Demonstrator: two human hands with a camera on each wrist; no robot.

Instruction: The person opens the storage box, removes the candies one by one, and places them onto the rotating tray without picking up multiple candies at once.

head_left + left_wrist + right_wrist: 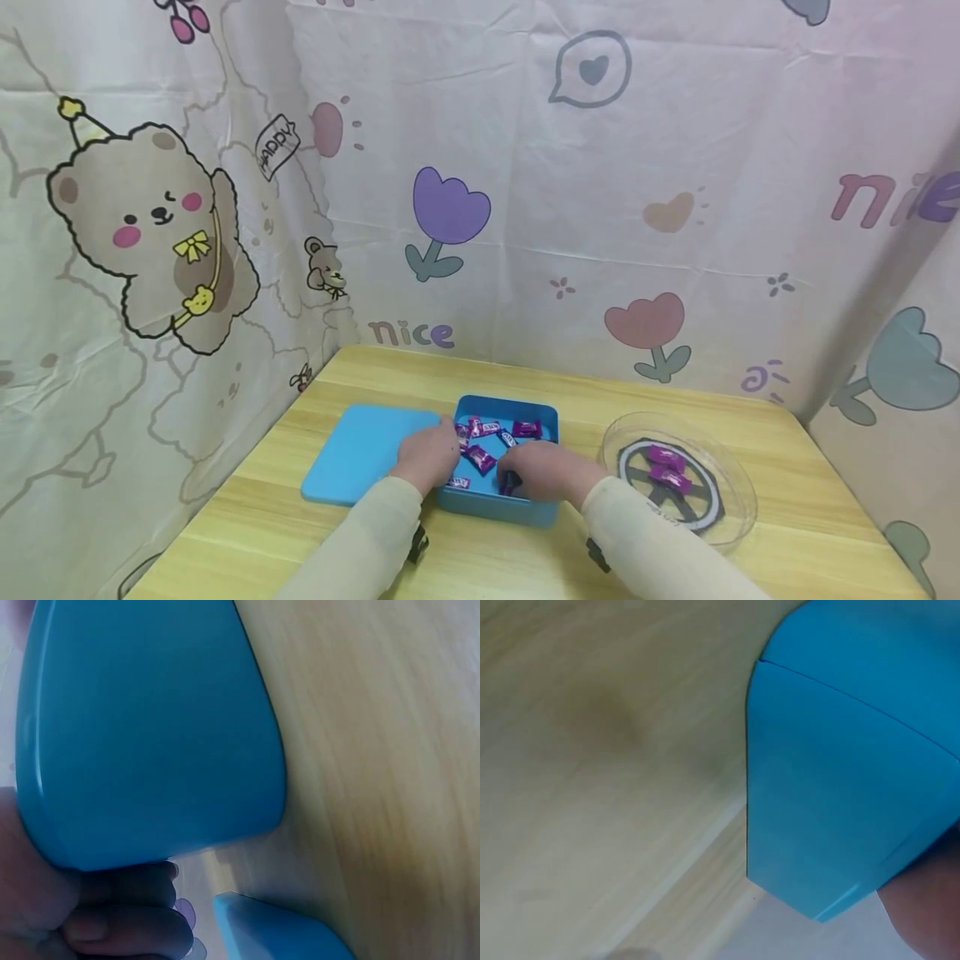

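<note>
**Both hands in the blue box, grips unclear**

Right hand (551,471) sits inside the open, rectangular blue plastic box (547,414), fingers curled down over the purple-wrapped candies (481,457) at the box's near side. Something dark shows under the fingertips, but can't tell whether a candy is actually pinched. Left hand (429,454) rests on the box's left rim, fingers bent toward the candies inside; can't tell if it's holding anything either.

Box sits mid-table on the light wooden table (795,467). Several candies lie loose on the box floor, mostly toward its far and left side.

Flat blue plastic lid (360,450) lies just left of the box, touching or nearly touching it. Round clear plastic plate (738,479) is right of the box, apart from it, with two more purple candies (667,468) on it.

Wrist views: left shows curled fingers (127,919) below the box wall; right shows only blue box wall (840,787) and table, blurred.
</note>
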